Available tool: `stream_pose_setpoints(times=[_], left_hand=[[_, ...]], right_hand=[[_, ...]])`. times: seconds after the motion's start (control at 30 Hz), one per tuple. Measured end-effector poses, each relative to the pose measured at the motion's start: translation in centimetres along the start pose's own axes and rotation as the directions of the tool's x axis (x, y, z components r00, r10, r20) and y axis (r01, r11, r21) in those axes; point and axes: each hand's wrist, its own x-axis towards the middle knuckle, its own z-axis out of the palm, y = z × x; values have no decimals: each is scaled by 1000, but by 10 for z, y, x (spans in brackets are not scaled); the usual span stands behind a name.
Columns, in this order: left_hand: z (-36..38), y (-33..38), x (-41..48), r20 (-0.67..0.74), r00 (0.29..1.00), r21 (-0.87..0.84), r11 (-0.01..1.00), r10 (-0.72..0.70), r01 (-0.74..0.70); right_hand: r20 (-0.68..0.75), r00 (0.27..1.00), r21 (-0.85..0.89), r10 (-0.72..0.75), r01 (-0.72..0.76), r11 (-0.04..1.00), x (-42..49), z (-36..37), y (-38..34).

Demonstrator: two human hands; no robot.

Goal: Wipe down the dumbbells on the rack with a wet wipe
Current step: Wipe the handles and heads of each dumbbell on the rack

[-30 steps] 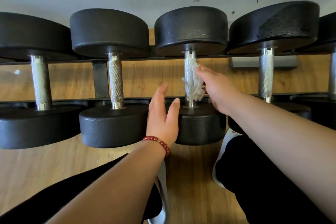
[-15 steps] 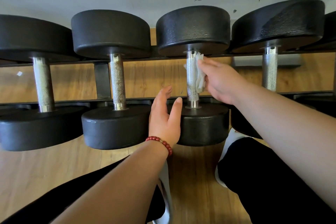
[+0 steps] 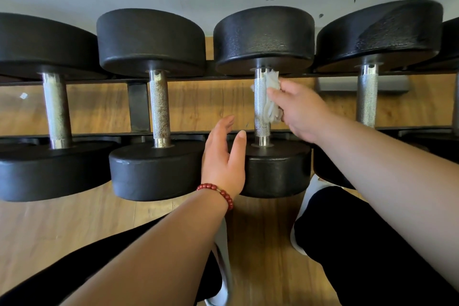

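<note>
Right hand (image 3: 301, 112) pressing crumpled wet wipe (image 3: 271, 97) against dumbbell handle (image 3: 260, 107), left hand (image 3: 224, 156) open beside lower weight

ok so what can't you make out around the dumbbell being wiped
Head view only:
- Right side of the handle: covered by the wet wipe and right hand.
- Whether the left hand touches the near weight head: its own back hides the contact.
- The rightmost dumbbell: cut off by the frame edge.

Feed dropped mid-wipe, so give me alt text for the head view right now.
The right hand holds a crumpled wet wipe against the upper part of the knurled handle of the third dumbbell from the left on a black rack. The left hand, open, with a red bead bracelet at the wrist, hovers by that dumbbell's near head.
</note>
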Motion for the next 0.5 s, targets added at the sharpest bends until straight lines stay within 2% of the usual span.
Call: stream_pose_setpoints(times=[0.1,0.17,0.23,0.3,0.37,0.43,0.5], left_hand=[[0,1,-1,0,1000,0,1000,8,-8],[0,0,-1,-7,1000,4,1000,9,-9],[0,1,0,-8,1000,5,1000,3,-3],[0,3,-1,-8,1000,5,1000,2,-2],[0,3,-1,-8,1000,4,1000,4,-4],[0,3,-1,-9,1000,4,1000,4,-4],[-1,3,-1,-7,1000,2,1000,-3,3]], right_hand=[[71,995,-343,69,-41,938,-19,3,6],[113,989,-450,99,-38,892,-22,-1,8],[117,984,-449,132,-66,891,-22,-3,5],[139,978,-355,158,-100,930,-22,-4,6],[171,974,-406,150,-69,911,-24,-9,6],[150,982,-454,114,-34,890,-26,-16,8],[92,993,-359,77,-39,932,-25,-22,14]])
